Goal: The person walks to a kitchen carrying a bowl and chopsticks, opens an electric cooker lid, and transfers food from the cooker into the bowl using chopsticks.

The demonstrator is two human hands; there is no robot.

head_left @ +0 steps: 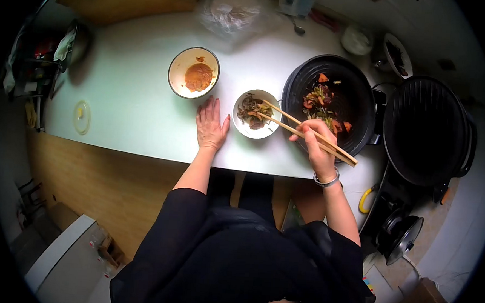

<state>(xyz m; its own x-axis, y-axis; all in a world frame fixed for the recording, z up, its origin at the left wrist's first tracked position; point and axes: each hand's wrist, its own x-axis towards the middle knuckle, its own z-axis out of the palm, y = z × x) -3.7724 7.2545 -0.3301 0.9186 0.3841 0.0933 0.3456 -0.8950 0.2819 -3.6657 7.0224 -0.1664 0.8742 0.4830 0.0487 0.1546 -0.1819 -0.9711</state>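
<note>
My right hand (317, 150) grips a pair of wooden chopsticks (330, 144), whose tips reach into the food in a small white bowl (261, 132). Shredded brown and green food (252, 110) lies in that bowl. My left hand (210, 124) rests flat on the white table, fingers spread, just left of the small bowl. Above it stands a larger dark-rimmed bowl (176, 74) with reddish-brown sauce inside. To the right, partly behind my right hand, a round black pan (357, 102) holds mixed food with orange pieces.
An open black ridged lid or plate (424, 128) is at the right, above a glass pot lid (406, 241). A plastic bag (232, 14) and a spoon (299, 30) lie at the back. A small clear lid (81, 117) sits on the table (131, 85) at left.
</note>
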